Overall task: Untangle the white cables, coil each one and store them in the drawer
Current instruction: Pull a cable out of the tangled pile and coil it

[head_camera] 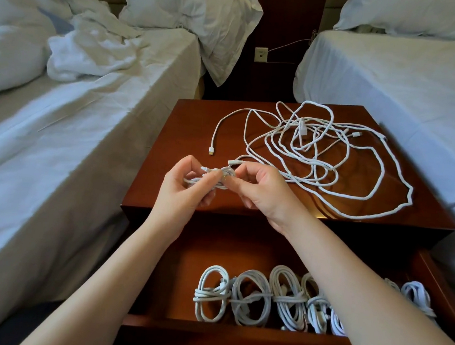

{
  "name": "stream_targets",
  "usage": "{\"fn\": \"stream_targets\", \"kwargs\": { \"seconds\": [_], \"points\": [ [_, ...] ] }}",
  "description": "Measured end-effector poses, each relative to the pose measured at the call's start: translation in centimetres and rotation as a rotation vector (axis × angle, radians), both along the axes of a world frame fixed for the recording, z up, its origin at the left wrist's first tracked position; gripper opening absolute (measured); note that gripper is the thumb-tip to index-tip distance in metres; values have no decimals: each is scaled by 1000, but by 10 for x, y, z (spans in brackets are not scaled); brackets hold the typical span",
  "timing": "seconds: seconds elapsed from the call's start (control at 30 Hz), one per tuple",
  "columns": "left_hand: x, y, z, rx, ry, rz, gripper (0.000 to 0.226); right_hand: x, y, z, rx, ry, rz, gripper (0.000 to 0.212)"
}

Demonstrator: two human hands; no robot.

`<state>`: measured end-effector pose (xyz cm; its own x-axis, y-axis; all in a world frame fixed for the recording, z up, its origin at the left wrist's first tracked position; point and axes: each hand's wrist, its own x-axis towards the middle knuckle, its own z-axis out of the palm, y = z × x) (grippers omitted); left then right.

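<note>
Wooden bench (167,150) between two beds, tangled cables (319,152) at 1 o'clock; both hands' fingers (206,176) pinch a small coil (214,181).

- A glossy, reddish-brown wooden nightstand (186,130) stands between two beds.
- On its top, toward the right and far side, lies a loose tangle of thin white cables (319,152); one strand ends in a small plug (211,151) on the left.
- Its open wooden drawer (234,335), pulled out on the near side, holds a row of coiled white cables (251,298) lying side by side.
- The left bed (57,157), sheeted white, bears a rumpled white duvet (91,45) and a white pillow (180,6).
- The right bed (408,78) carries another white pillow (416,15) at its far end.
</note>
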<state>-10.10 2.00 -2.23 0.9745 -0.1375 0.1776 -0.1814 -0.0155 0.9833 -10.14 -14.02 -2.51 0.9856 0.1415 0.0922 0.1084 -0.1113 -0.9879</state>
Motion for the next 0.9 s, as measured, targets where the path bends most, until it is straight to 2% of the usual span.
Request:
{"fn": "stream_targets", "kwargs": {
  "seconds": [0.27, 0.5, 0.7, 0.8, 0.9],
  "points": [
    [4, -1, -6, -28, 66, -27, 26, 4, -1, -4, -218, -132, -141, 34],
    [8, 4, -5, -62, 123, -115, 27, 4, -6, -7, -269, -103, -55, 28],
    [11, 7, -9, 46, 114, -152, 35, 4, -11, -7, -389, -118, -31, 16],
    [11, 8, -9, 38, 127, -157, 34, 4, -9, -8, -336, -74, -43, 12],
    [12, 7, -8, -3, 139, -129, 25, 5, -7, -5, -275, -35, -11, 11]
  ]
}}
